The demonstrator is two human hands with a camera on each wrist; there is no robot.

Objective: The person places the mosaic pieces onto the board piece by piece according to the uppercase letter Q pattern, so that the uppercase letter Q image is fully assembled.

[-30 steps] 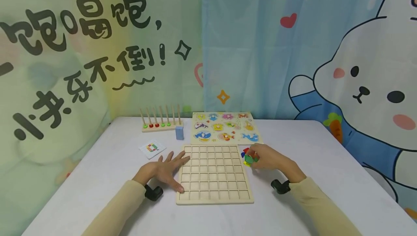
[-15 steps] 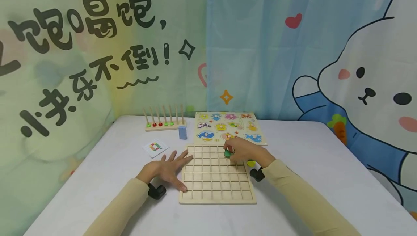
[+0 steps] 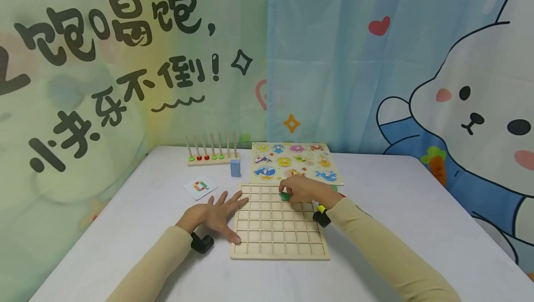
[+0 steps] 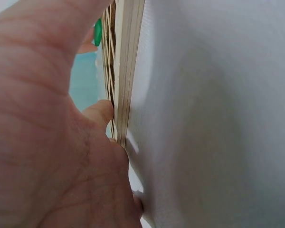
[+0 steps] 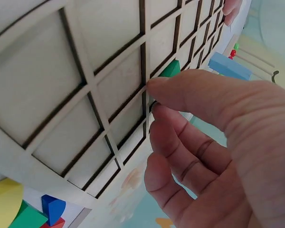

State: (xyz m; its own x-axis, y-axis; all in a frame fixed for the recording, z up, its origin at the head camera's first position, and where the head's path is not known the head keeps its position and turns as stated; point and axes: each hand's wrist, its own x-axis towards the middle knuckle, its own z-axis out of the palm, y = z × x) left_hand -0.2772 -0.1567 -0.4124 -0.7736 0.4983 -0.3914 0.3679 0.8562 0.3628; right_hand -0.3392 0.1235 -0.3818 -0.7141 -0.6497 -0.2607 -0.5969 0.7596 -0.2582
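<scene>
A wooden grid board [image 3: 275, 238] with square cells lies in front of the person. The left hand [image 3: 213, 217] rests on its left edge, fingers spread and thumb toward the near corner; the left wrist view has the board's side edge [image 4: 128, 71] close by. Over the far part of the grid, the right hand [image 3: 303, 189] pinches a small green block [image 5: 171, 70] between thumb and fingers, right at the cells. Much of the block is hidden behind the thumb in the right wrist view.
Beside the board's right edge lie loose yellow [image 5: 4, 199], green [image 5: 28, 217] and blue [image 5: 53, 208] blocks. Behind are an animal puzzle board [image 3: 292, 163], a bead rack [image 3: 212, 160] and an upright blue block [image 3: 235, 168]. A pattern card [image 3: 201, 187] lies left.
The right hand has moved left from the loose blocks to the far part of the grid, carrying the green block. The left hand stays on the board's edge. The head view has shifted slightly.
</scene>
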